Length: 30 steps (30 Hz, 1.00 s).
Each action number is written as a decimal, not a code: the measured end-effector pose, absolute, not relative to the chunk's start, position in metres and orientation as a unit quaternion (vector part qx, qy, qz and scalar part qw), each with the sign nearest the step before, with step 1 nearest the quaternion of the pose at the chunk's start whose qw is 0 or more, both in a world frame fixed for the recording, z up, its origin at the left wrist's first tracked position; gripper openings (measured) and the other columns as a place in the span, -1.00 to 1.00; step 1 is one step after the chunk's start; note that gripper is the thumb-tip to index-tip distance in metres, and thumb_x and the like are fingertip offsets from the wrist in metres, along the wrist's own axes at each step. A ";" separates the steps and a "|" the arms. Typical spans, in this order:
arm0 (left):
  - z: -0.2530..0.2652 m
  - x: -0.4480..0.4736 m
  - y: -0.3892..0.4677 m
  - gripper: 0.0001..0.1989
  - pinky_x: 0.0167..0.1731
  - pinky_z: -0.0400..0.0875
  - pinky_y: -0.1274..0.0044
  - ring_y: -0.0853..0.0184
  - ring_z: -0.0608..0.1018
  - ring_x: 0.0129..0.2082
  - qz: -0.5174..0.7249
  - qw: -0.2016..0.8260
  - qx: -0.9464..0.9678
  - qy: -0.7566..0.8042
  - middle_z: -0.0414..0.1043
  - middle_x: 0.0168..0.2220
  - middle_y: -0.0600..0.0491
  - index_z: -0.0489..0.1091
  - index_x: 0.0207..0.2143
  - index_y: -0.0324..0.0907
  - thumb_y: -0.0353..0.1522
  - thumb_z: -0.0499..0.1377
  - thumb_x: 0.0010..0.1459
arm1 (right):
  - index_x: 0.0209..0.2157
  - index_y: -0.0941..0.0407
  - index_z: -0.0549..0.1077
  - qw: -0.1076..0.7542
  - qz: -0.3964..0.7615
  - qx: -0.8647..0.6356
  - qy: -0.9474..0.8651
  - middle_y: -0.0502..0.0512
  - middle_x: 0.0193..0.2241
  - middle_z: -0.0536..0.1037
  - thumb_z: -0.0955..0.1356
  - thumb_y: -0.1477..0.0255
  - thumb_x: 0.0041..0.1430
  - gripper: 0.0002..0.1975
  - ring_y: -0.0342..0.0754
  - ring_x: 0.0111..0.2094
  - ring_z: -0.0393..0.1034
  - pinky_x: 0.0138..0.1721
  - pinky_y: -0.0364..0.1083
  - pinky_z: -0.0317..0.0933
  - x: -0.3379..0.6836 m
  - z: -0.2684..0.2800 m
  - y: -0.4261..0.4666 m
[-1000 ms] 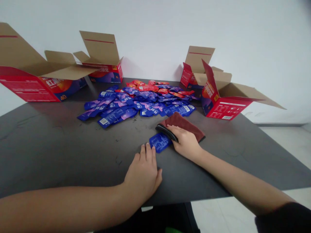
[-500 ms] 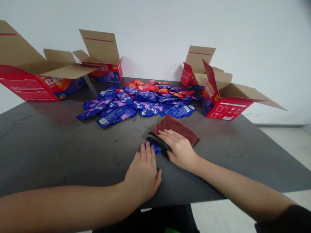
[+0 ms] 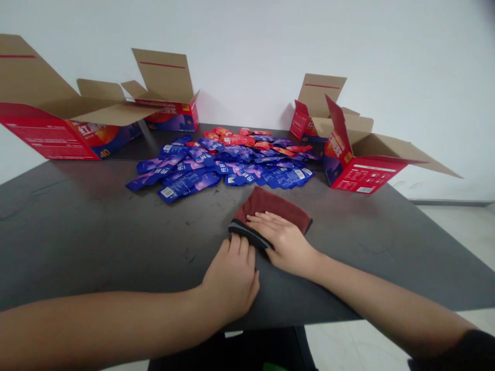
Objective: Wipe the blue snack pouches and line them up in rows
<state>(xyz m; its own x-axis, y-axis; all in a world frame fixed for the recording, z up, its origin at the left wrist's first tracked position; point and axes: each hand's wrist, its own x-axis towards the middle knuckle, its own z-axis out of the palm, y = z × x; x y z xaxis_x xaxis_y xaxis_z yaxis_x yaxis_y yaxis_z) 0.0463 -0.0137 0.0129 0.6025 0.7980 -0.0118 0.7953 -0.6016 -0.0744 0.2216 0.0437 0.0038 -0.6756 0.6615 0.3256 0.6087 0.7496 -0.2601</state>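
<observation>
A folded reddish-brown cloth (image 3: 266, 203) with a black and grey edge lies on the dark table in front of me. My right hand (image 3: 288, 245) rests across it, fingers stretched over the top and the thumb side tucked at the dark edge, gripping it. Against the near edge of the cloth is my left hand (image 3: 234, 275), closed, its fingers bent and pressed together. Whatever its fingertips hold is hidden by the cloth and the hand. Beyond the cloth lies a heap of blue and purple sachets (image 3: 185, 178), with several red sachets (image 3: 237, 139) at its back.
Two open red-and-blue cartons stand on the left, a large one (image 3: 50, 136) and one farther back (image 3: 174, 116). On the right are another open carton (image 3: 363, 172) and one behind it (image 3: 299, 121). A white wall (image 3: 247, 62) rises behind the dark table (image 3: 96, 232).
The cloth has slid slightly left and toward me under my right hand. A bit of blue sachet seen between my hands is now covered. My left fingers have bent more.
</observation>
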 end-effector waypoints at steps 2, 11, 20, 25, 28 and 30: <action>0.011 0.046 -0.014 -0.40 0.00 0.23 0.17 -0.16 0.33 0.08 0.019 0.036 -0.894 -0.447 0.22 0.11 -0.50 0.20 0.14 -0.58 -0.29 -0.07 0.17 | 0.08 0.18 0.37 0.218 0.056 -0.393 -0.891 0.16 0.08 0.43 0.23 0.63 0.01 -0.46 0.00 0.14 0.27 0.22 0.07 0.07 0.227 0.004 0.050; 0.013 0.046 -0.015 -0.43 -0.01 0.26 0.17 -0.18 0.33 0.09 0.030 0.024 -0.884 -0.466 0.27 0.08 -0.48 0.25 0.11 -0.55 -0.29 -0.07 0.17 | 0.10 0.18 0.34 0.200 0.054 -0.355 -0.912 0.19 0.13 0.38 0.24 0.61 0.01 -0.45 0.03 0.18 0.20 0.22 0.09 0.05 0.219 0.003 0.041; 0.013 0.046 -0.016 -0.41 -0.03 0.27 0.18 -0.19 0.33 0.10 0.023 0.033 -0.883 -0.467 0.21 0.13 -0.52 0.22 0.13 -0.57 -0.29 -0.06 0.16 | 0.08 0.21 0.36 0.214 0.017 -0.427 -0.878 0.24 0.08 0.42 0.23 0.65 -0.02 -0.44 0.06 0.15 0.25 0.21 0.10 0.07 0.226 0.003 0.045; 0.013 0.047 -0.016 -0.44 -0.04 0.29 0.19 -0.17 0.35 0.09 0.033 0.030 -0.881 -0.471 0.27 0.09 -0.50 0.26 0.10 -0.55 -0.30 -0.06 0.17 | 0.09 0.15 0.36 0.209 0.067 -0.356 -0.908 0.16 0.10 0.42 0.24 0.62 0.01 -0.45 0.00 0.15 0.24 0.22 0.07 0.07 0.220 0.005 0.042; 0.011 0.047 -0.016 -0.40 0.00 0.26 0.18 -0.16 0.30 0.14 0.028 0.042 -0.883 -0.467 0.16 0.16 -0.51 0.18 0.15 -0.58 -0.29 -0.07 0.18 | 0.05 0.17 0.39 0.228 0.040 -0.442 -0.867 0.19 0.06 0.44 0.23 0.64 -0.01 -0.47 0.02 0.12 0.28 0.21 0.10 0.06 0.227 0.004 0.050; 0.010 0.047 -0.016 -0.40 0.03 0.23 0.18 -0.15 0.30 0.14 0.023 0.048 -0.883 -0.467 0.14 0.17 -0.50 0.18 0.16 -0.57 -0.29 -0.07 0.18 | 0.05 0.20 0.38 0.229 0.021 -0.459 -0.858 0.22 0.07 0.43 0.23 0.64 -0.01 -0.47 0.04 0.13 0.27 0.22 0.10 0.05 0.227 0.004 0.050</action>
<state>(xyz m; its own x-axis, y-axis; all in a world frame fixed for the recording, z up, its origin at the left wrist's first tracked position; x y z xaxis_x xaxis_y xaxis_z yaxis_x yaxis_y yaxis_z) 0.0470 -0.0164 0.0104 0.5629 0.8265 0.0044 0.8221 -0.5593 -0.1066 0.2274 0.0499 0.0036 -0.4733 0.7974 0.3745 0.7784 0.5776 -0.2459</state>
